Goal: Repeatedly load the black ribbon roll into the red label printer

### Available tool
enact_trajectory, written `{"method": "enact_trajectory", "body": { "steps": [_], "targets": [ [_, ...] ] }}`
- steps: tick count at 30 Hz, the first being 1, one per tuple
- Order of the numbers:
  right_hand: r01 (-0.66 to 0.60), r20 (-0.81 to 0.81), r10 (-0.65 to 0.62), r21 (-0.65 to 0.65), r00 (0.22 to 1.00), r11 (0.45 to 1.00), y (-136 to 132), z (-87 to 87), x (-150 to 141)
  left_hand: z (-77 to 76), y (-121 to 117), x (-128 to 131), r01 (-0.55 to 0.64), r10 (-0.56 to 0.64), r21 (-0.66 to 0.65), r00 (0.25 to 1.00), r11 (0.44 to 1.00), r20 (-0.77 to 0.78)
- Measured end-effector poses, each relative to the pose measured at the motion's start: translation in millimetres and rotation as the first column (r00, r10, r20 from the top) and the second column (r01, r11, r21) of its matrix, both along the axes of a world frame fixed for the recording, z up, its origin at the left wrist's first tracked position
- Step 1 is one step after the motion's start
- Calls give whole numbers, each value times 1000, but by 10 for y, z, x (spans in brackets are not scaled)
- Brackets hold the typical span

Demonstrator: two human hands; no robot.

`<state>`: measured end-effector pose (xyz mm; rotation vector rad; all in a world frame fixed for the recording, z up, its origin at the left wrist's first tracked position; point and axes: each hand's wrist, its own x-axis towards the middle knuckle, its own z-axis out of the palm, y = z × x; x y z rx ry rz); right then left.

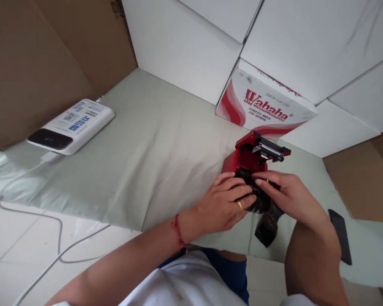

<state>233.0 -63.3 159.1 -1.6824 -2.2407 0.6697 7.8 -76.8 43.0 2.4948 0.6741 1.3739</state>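
Note:
A red and black tool [253, 155] with a dark handle [267, 227] lies on the pale green cloth [153, 157] in front of me. My left hand [221, 204] rests on its black body, fingers curled over it, a ring on one finger and a red string on the wrist. From the other side, my right hand [285, 195] lays its fingers over the same black part. Both hands grip the tool; its red head with a metal piece sticks out beyond the fingers.
A white device [73, 125] with a dark screen and a white cable [35, 255] lies at the left. A red-and-white carton [261, 108] stands behind the tool, white boxes and brown cardboard around. A black phone [340, 233] lies at the right.

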Motion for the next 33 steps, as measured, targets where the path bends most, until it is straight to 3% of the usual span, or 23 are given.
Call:
{"method": "enact_trajectory", "body": {
  "steps": [2, 5, 6, 7, 8, 11, 13, 16, 19, 22, 26, 30, 33],
  "targets": [
    [216, -130, -196, 166, 972, 962, -101, 14, 55, -3, -38, 38, -49, 46, 53, 997, 997, 57],
    [513, -348, -384, 457, 855, 726, -80, -63, 129, 23, -92, 21, -92, 81, 84, 989, 992, 126],
    [548, -379, -398, 514, 835, 660, -28, -118, 158, 36, -114, 6, -95, 84, 82, 989, 992, 126],
    [549, -383, -395, 543, 835, 635, 39, -186, 188, 49, -137, -10, -95, 85, 78, 989, 992, 118],
    [527, -370, -377, 543, 849, 654, 113, -261, 217, 60, -161, -25, -94, 86, 72, 991, 993, 107],
    [443, -396, -273, 445, 877, 778, 289, -476, 275, 86, -221, -60, -101, 94, 58, 990, 993, 106],
    [424, -451, -232, 392, 862, 817, 304, -562, 277, 102, -245, -81, -102, 96, 53, 990, 993, 100],
    [406, -497, -168, 421, 851, 811, 158, -601, 258, 133, -263, -124, -86, 83, 55, 995, 995, 64],
    [295, -420, -76, 486, 904, 823, -72, -654, 274, 156, -278, -162, -71, 70, 51, 997, 996, 35],
    [182, -307, -13, 530, 952, 828, -244, -813, 320, 155, -273, -173, -79, 77, 49, 997, 996, 28],
    [133, -315, 79, 600, 946, 789, -321, -1046, 337, 158, -118, -192, -32, 29, 34, 995, 999, 92],
    [152, -351, 87, 597, 932, 788, -319, -1102, 320, 186, 210, -264, 34, -9, -132, 983, 991, 182],
    [148, -341, 83, 598, 936, 788, -329, -1079, 322, 151, 405, -297, 128, -59, -309, 973, 942, 222]
  ]
}}
